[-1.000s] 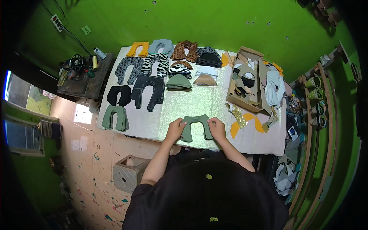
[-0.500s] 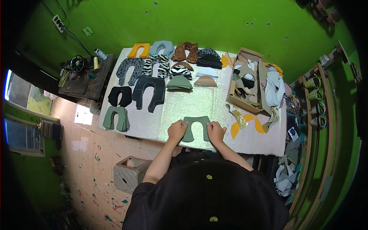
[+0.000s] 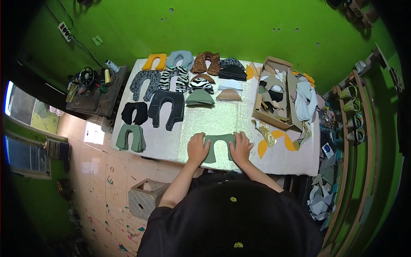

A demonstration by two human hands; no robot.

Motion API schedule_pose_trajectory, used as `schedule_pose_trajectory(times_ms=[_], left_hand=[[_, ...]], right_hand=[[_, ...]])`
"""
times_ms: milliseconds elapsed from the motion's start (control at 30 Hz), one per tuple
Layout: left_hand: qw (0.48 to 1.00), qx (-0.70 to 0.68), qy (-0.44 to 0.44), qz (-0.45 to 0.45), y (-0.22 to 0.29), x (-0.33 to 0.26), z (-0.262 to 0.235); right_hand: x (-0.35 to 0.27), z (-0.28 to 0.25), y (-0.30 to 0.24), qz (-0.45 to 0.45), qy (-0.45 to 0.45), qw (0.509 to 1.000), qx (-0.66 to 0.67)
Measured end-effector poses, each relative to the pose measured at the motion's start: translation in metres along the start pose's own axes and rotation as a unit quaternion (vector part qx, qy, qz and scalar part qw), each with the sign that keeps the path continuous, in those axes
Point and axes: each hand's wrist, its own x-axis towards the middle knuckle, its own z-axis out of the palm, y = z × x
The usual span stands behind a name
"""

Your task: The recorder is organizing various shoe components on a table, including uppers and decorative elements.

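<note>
Near the middle of the front edge of the pale, glitter-sheened tabletop [image 3: 205, 118], a matt green, U-shaped cutout of what looks like leather or synthetic leather [image 3: 221, 138] lies flat, its 2 legs pointing toward that edge. The person's left hand [image 3: 198, 147] and right hand [image 3: 242, 147] flank it, palms down, fingers loosely spread and partly open, thumbs touching the 2 outer sides; I can't tell whether any fingertip is tucked beneath, or how many layers lie there.

I'd judge it light and bendy, firm enough to keep its outline, not fragile, perhaps a little slick underneath. The legs would likely droop or splay if it were lifted by 1 end, so I'd take it at both shoulders, where the curve joins the legs. Toward the front left corner sits a stack of similar green U-shaped pieces [image 3: 136, 138].
</note>
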Motion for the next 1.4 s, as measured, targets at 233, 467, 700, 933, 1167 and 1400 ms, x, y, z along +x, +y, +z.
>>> schedule_pose_trajectory(times_ms=[233, 467, 700, 933, 1167, 1400], left_hand=[[0.975, 0.113, -0.074, 0.179, -0.001, -0.015, 0.044], [0.97, 0.133, -0.076, 0.188, -0.003, -0.009, 0.049], [0.976, 0.101, -0.109, 0.158, 0.006, -0.003, 0.04], [0.995, 0.055, -0.008, 0.077, 0.019, 0.013, 0.021], [0.996, 0.049, -0.035, 0.071, 0.039, 0.021, 0.03], [0.994, 0.045, -0.062, 0.081, 0.045, 0.013, 0.041]], right_hand=[[-0.01, 0.006, 0.007, -0.209, -0.192, 0.957, -0.067], [-0.008, 0.009, 0.011, -0.195, -0.195, 0.957, -0.091], [0.03, -0.026, 0.002, -0.162, -0.096, 0.982, -0.016], [0.174, -0.119, 0.07, -0.09, 0.198, 0.975, -0.032], [0.213, -0.086, 0.147, -0.006, -0.033, 0.948, -0.316], [0.23, -0.067, 0.16, -0.017, -0.038, 0.938, -0.345]])
